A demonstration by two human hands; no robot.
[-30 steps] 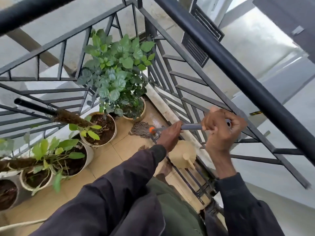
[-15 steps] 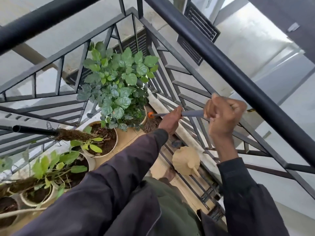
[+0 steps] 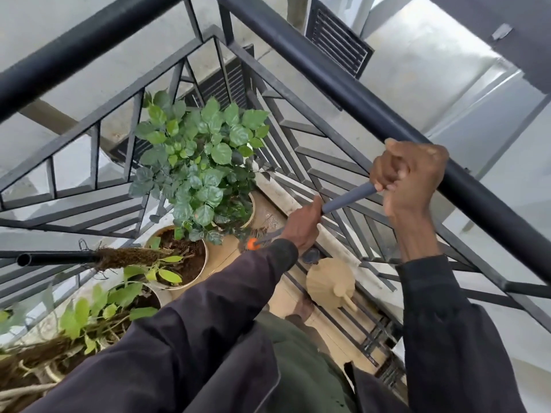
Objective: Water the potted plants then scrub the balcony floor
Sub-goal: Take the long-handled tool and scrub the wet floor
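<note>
A soil-filled pot [image 3: 205, 259] sits at 8 o'clock and the leafy plant [image 3: 202, 162] at 10. Both hands, held apart, clamp the grey mop handle [image 3: 348, 198] (its head mostly hidden) above the tiled floor [image 3: 223, 257]: the left hand [image 3: 301, 228] near centre, the right hand [image 3: 408, 177] at 3.

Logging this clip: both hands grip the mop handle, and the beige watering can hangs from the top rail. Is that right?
Not quite. The watering can does not hang from the top rail; it stands on the floor below it, as the head view shows. The left hand and right hand do both grip the mop handle.
</note>
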